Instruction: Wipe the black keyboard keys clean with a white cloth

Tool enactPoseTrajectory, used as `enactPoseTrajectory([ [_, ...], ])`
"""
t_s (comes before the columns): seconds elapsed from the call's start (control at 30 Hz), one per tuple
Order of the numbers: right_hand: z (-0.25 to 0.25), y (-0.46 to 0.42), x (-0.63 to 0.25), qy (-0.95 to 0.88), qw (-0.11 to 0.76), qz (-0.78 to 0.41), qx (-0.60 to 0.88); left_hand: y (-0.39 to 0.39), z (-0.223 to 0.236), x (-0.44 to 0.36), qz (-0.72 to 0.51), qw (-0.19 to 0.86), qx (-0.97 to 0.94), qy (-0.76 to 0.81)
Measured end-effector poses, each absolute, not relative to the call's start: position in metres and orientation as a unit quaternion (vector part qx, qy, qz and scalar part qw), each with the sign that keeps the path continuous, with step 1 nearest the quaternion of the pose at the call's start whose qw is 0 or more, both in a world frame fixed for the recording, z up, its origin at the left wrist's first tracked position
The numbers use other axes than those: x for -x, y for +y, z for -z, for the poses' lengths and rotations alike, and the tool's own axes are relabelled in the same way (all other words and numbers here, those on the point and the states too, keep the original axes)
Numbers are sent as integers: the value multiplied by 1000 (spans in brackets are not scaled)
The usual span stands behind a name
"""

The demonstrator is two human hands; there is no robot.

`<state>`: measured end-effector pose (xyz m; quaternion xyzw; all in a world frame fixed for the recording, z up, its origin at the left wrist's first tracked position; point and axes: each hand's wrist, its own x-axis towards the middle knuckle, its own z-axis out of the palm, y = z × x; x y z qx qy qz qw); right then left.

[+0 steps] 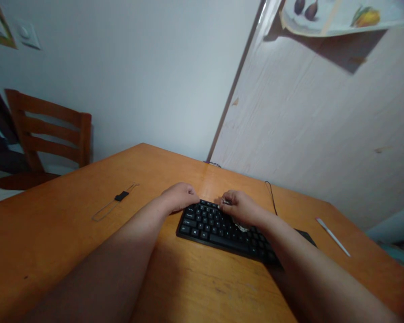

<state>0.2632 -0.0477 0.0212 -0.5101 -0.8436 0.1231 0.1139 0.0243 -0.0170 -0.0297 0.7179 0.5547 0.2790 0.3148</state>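
Note:
A black keyboard lies on the wooden table, set at a slant. At its far left corner my left hand has its fingers curled over the edge and grips it. My right hand is closed above the top rows of keys, its fingertips near the back edge. Crumpled whitish material, like a cloth or tissue, shows under the palm and between the fingers. My right forearm hides part of the keyboard's right side.
On the left lies a thin wire loop tool with a black grip. A slim white stick-like tool rests at the right. A black cable runs behind the keyboard. Beyond the table are a wall and a wooden chair.

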Motion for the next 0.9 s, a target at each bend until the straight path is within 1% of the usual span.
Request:
enactPoseTrajectory([
  [0.2,-25,-47,-260,-845,88,-80,521,-15,33,-24,-279,310,-724,550],
  [0.43,-23,-48,-261,-848,93,-60,517,-12,37,-23,-285,315,-729,536],
  [0.9,-29,-53,-256,-852,79,-75,512,-14,35,-25,-291,331,-719,538],
])
